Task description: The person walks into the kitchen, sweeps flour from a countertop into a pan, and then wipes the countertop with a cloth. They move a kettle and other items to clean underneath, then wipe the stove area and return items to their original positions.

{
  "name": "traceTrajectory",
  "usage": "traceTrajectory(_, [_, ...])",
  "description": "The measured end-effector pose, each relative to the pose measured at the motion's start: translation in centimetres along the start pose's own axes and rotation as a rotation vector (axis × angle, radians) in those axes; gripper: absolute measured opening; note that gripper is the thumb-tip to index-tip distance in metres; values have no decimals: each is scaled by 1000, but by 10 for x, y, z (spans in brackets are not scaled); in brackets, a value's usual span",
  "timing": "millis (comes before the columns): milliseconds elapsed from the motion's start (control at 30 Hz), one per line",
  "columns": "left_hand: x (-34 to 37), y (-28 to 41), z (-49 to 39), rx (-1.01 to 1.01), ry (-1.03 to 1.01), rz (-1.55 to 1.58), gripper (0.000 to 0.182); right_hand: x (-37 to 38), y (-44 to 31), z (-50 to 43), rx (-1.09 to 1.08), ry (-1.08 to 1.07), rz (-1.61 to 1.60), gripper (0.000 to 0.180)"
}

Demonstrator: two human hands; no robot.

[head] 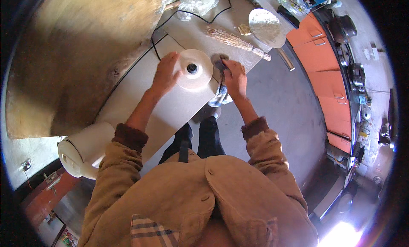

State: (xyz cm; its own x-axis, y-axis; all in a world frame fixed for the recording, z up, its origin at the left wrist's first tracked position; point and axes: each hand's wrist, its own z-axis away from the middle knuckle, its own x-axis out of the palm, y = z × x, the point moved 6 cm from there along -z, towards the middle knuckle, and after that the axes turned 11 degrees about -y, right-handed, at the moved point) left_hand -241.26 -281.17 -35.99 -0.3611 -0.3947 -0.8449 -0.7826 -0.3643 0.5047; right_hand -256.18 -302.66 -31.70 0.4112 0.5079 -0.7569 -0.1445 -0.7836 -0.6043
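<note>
The white round power base of an electric kettle (196, 81), with a black connector at its centre, lies on the pale worktop. My left hand (166, 71) is at its left edge, thumb and fingers apart. To the right of the base, my right hand (235, 76) has its fingertips closed on a small dark object (219, 60), blurred and partly hidden by the fingers; what it is I cannot tell. A blue and white cloth (218, 97) hangs at the worktop's edge by that hand. The white electric kettle (86, 148) stands off to the left.
A straw whisk broom (236, 42) lies beyond my right hand, near a metal pan or scoop (266, 26) with a handle. A black cord (179, 11) loops past a clear plastic bag (198, 4). A large brownish panel (80, 55) borders the worktop at left; orange cabinets (329, 84) line the right.
</note>
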Motion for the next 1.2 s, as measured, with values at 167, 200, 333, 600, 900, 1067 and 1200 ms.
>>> traceTrajectory(167, [13, 17, 11, -22, -113, 149, 125, 54, -17, -50, -101, -218, 31, 31])
traceTrajectory(200, [13, 16, 11, -34, -135, 141, 129, 65, -16, -51, -93, -273, 60, 32])
traceTrajectory(333, [14, 12, 10, -105, -165, 76, 128, 68, -24, -26, -207, -239, 132, 33])
traceTrajectory(600, [26, -1, 9, -137, -253, 68, 125, 63, -46, 44, -143, -329, 106, 33])
traceTrajectory(900, [13, 5, -6, -240, -284, 5, 121, 68, -61, 46, -114, -225, 188, 32])
traceTrajectory(1067, [-17, -2, -1, -159, 77, 99, 85, 72, -96, 87, -147, -530, -402, 23])
traceTrajectory(1200, [-57, 3, 56, -555, 288, 755, 33, 32, -133, 61, 180, -575, -778, 19])
